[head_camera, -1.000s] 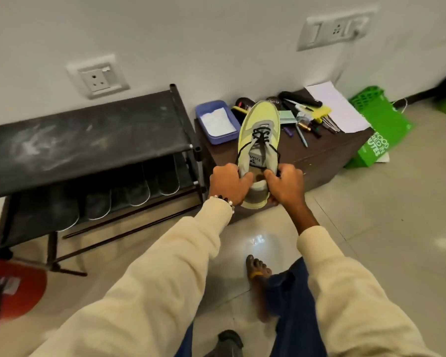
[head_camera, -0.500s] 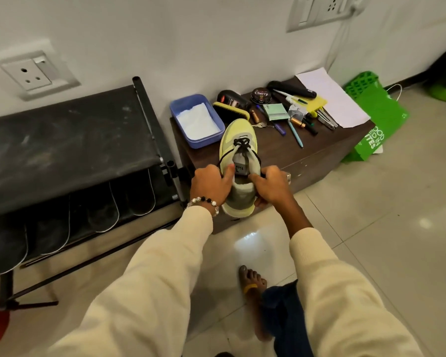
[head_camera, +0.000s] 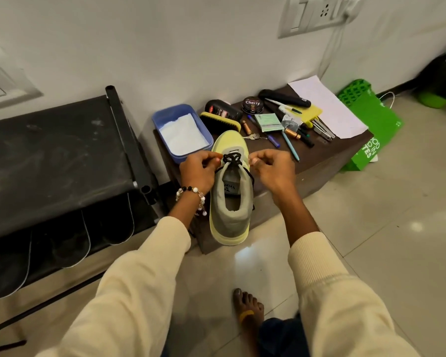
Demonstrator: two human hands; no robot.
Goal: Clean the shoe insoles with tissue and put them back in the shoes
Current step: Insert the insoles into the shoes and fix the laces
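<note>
A yellow-green shoe (head_camera: 229, 222) with black laces (head_camera: 231, 159) rests on the low brown cabinet (head_camera: 319, 161), its heel hanging over the front edge toward me. My left hand (head_camera: 198, 171) pinches the lace on the shoe's left side, fingers curled. My right hand (head_camera: 272, 168) pinches the lace on the right side. Inside the shoe a grey insole (head_camera: 229, 188) with a printed logo shows. A blue tray (head_camera: 165, 119) holding white tissue (head_camera: 182, 135) sits just behind the left hand.
Behind the shoe lie a shoe brush (head_camera: 220, 121), a polish tin (head_camera: 252, 104), pens, batteries, a key and paper (head_camera: 327, 106). A black shoe rack (head_camera: 57, 150) holding dark insoles stands left. A green bag (head_camera: 371, 135) leans right. My bare foot (head_camera: 247, 309) is on the tiled floor.
The shoe came down from being held up and now rests on the cabinet. Both hands moved from gripping the collar forward to the laces near the tongue.
</note>
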